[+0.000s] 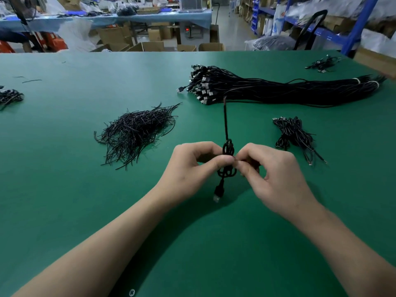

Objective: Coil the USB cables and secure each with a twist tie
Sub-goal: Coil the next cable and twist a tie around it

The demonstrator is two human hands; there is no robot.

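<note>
Here one coiled USB cable (228, 147) is pinched at its middle between the two hands, left hand (192, 166) and right hand (272, 174) both curled on it just above the green counter (64, 189), plug hanging toward the person. One heap of twist ties (137, 131) lies beyond the left hand, one bundle of loose cables (267, 91) beyond both, and one heap of coiled cables (293, 133) beyond the right. Boxes (150, 47) and blue shelving (355, 28) stand behind.

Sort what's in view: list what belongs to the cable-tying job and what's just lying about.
Job: coiled cable, pinched by left hand and right hand; twist-tie pile; uncoiled cable bundle; small coiled-cable pile.
Lying about: cardboard boxes; blue shelving.
</note>
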